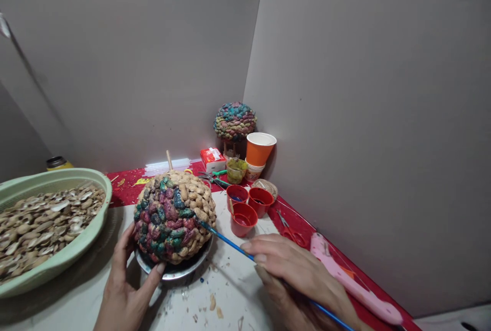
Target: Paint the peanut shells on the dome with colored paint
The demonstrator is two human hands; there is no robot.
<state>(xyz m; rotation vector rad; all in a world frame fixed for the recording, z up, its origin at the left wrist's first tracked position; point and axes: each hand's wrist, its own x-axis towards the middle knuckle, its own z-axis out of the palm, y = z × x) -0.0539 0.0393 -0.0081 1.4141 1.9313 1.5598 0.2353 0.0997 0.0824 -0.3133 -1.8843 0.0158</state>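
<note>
Head view: L hand (128,290) is wrapped on the lower L side of a peanut-shell ball (174,221), thumb down by the rim of the metal bowl (187,273) under it; prob. to stop the round thing rolling. Bowl likely doubles as stand & drip catcher. R hand (297,274) has its grip pinched on a blue brush (230,243), tip on the ball at the edge betw. painted & bare shells; held well back on the handle, prob. so fingers stay off wet paint. 3 red cups (243,227) stand just beyond R grip, presumably for short dips. Green basin (108,193) w/ shells sits left of L grip, out of the brush's way. Red-handled scissors (296,237) lie beyond R grip, on the bench (226,287), unused.
</note>
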